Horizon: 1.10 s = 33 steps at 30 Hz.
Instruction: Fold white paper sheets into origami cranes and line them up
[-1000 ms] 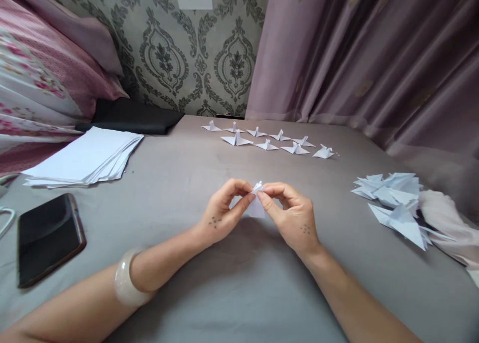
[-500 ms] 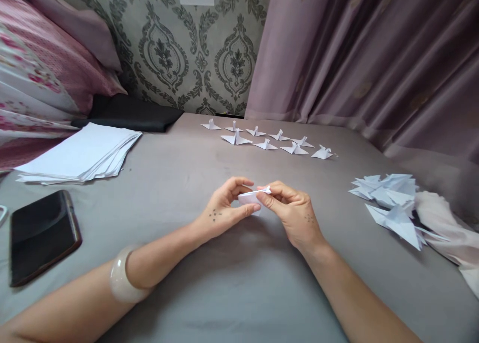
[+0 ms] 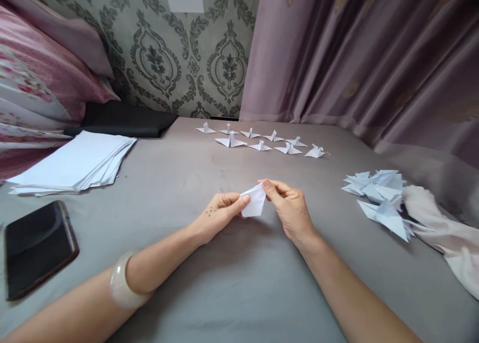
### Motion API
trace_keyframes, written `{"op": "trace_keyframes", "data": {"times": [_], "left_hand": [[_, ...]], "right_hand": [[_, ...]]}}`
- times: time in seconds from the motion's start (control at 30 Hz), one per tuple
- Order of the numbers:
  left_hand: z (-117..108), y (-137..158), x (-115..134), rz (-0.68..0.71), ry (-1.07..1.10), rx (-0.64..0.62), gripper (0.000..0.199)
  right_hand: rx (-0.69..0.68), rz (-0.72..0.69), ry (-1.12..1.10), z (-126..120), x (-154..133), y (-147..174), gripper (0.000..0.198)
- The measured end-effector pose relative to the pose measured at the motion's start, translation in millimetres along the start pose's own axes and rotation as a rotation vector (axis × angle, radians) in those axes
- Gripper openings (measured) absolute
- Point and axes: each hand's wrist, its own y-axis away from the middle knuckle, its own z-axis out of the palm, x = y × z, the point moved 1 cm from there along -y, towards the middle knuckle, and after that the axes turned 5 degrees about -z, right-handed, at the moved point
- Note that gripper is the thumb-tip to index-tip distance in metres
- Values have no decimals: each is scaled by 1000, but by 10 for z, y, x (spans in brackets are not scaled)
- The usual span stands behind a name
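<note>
A small piece of folded white paper (image 3: 255, 202) is held up between my two hands, just above the grey cloth surface (image 3: 209, 288). My left hand (image 3: 223, 211) pinches its left edge, thumb in front and fingers behind. At the upper right corner, my right hand (image 3: 288, 203) grips the paper between thumb and curled fingers. The paper's flat face shows toward me; its back side is hidden. Beyond my hands stand several folded white paper birds (image 3: 231, 140) in two rows.
More folded paper birds (image 3: 385, 193) are heaped at right beside a pale cloth (image 3: 430, 223). At left lie a stack of white sheets (image 3: 75, 161), a dark phone (image 3: 39, 248) and a folded black cloth (image 3: 127, 119). Purple curtains (image 3: 284, 54) hang behind.
The folded paper has been turned so its broad face shows toward me. My left fingers have closed in on its left edge. The view has shifted slightly right.
</note>
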Motion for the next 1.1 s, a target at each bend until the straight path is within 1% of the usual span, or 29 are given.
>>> {"op": "trace_keyframes", "data": {"times": [0.07, 0.1, 0.13, 0.2, 0.27, 0.37, 0.43, 0.57, 0.67, 0.77, 0.87, 0.97, 1.03, 1.1], "left_hand": [[-11, -32, -15, 49, 105, 46, 35], [-15, -48, -20, 69, 145, 77, 36], [-18, -61, -21, 89, 166, 107, 37], [-17, -72, -5, 133, 166, 129, 37], [-7, -62, 26, 185, 151, 90, 40], [-5, -31, 75, 247, 163, 43, 44], [-20, -17, 95, 267, 153, 62, 44], [-42, -15, 108, 337, 78, 63, 33], [-43, -11, 108, 422, 78, 87, 28], [-47, -8, 104, 428, 79, 129, 21], [-64, -8, 114, 454, 3, 157, 14], [-105, -3, 131, 572, -155, 215, 11], [-140, 7, 138, 670, -289, 250, 8], [-172, 21, 142, 772, -400, 258, 7]], "right_hand": [[95, -139, 137, 11, 11, 1, 28], [125, -210, 202, 29, 8, 10, 25], [131, -267, 249, 57, 0, 23, 20], [79, -322, 278, 131, -18, 53, 14], [11, -327, 263, 209, -37, 79, 14], [-32, -307, 258, 287, -72, 98, 20], [-34, -279, 272, 315, -100, 101, 25], [5, -198, 268, 368, -156, 105, 33], [39, -207, 278, 418, -206, 119, 26], [50, -308, 340, 448, -249, 151, 12], [62, -461, 437, 426, -258, 190, 13], [70, -606, 517, 353, -241, 217, 16], [50, -694, 547, 293, -233, 225, 19], [23, -762, 564, 240, -232, 228, 22]]}}
